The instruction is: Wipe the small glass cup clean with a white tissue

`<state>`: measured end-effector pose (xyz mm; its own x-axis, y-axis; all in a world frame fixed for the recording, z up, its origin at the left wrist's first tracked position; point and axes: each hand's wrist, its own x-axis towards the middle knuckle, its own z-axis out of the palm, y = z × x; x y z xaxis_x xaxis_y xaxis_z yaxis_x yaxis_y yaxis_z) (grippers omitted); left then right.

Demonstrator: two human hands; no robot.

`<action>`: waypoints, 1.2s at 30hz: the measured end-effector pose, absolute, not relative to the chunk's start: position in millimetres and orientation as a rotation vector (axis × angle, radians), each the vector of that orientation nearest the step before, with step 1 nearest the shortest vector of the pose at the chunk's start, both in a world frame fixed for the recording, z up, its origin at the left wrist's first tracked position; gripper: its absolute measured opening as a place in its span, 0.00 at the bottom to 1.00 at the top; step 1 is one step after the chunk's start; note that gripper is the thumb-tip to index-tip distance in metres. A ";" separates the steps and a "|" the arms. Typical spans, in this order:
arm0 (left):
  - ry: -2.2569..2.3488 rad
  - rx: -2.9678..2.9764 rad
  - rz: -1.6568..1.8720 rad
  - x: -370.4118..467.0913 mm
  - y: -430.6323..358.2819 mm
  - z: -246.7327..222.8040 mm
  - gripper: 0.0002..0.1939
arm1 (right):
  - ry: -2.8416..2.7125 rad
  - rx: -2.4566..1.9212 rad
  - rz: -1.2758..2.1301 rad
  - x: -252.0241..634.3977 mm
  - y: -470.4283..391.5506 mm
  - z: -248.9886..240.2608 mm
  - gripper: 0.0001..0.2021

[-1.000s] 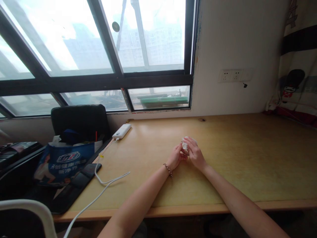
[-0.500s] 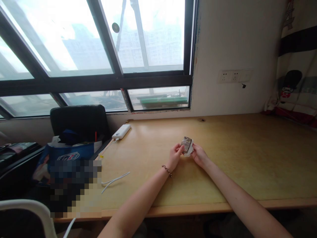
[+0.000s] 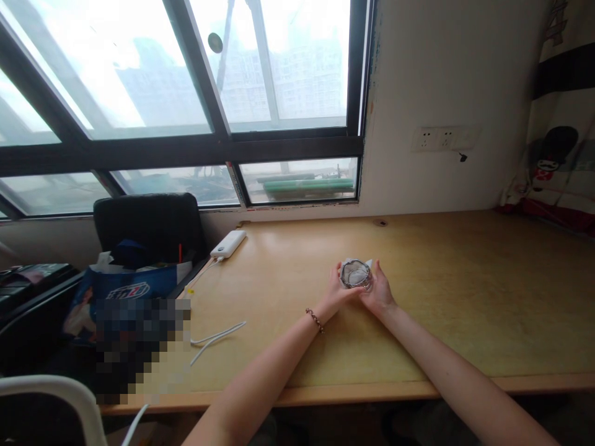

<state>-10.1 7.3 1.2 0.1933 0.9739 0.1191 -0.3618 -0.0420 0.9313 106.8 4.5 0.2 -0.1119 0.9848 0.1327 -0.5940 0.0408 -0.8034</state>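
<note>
Above the wooden desk (image 3: 288, 353), both hands hold a small round silvery object (image 3: 356, 274) with a dark scalloped rim and a pale middle; its exact kind is not clear. My left hand (image 3: 343, 292) is closed around its left and near side. My right hand (image 3: 380, 291) cups its right side from below, with the thumb pointing up. Between the object and the right hand a white, paper-like corner (image 3: 369, 263) sticks out. The hands hide the object's underside. A beaded bracelet (image 3: 315, 320) circles the left wrist.
A white power bank (image 3: 228, 244) lies at the desk's left edge, with a white cable (image 3: 218, 332) nearer me. Left of the desk are a black chair (image 3: 146, 223) and a blue bag (image 3: 127, 288). Wall sockets (image 3: 437, 139) sit beyond the desk.
The object has been turned in the hands: earlier a flat, brownish patterned side showed, now its round rim faces up. The left hand has shifted around it, and the right hand has opened its thumb upward.
</note>
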 end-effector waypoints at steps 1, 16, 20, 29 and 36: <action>0.725 1.108 1.281 -9.1 6.3 3.1 0.41 | -0.859 -0.605 1.477 105.7 3.5 0.4 0.23; 0.710 1.282 1.294 -3.8 -1.8 1.8 0.26 | -0.683 -0.661 1.408 109.9 9.9 -5.2 0.06; 0.802 1.467 1.333 -9.0 -7.5 9.2 0.29 | -0.731 -0.628 1.452 111.3 8.0 -4.3 0.09; 0.735 1.925 1.256 -30.2 -17.3 45.4 0.13 | -0.525 -0.647 1.590 114.7 -5.0 14.8 0.09; 1.039 2.649 1.031 -35.4 -9.6 42.1 0.17 | -0.543 -0.591 1.702 109.1 -9.4 18.8 0.10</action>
<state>-35.4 -9.6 42.1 0.5339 0.6380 0.5549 0.5596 -0.7586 0.3337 109.1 -9.4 18.8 -0.1774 0.9795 -0.0959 -0.7427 -0.1972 -0.6399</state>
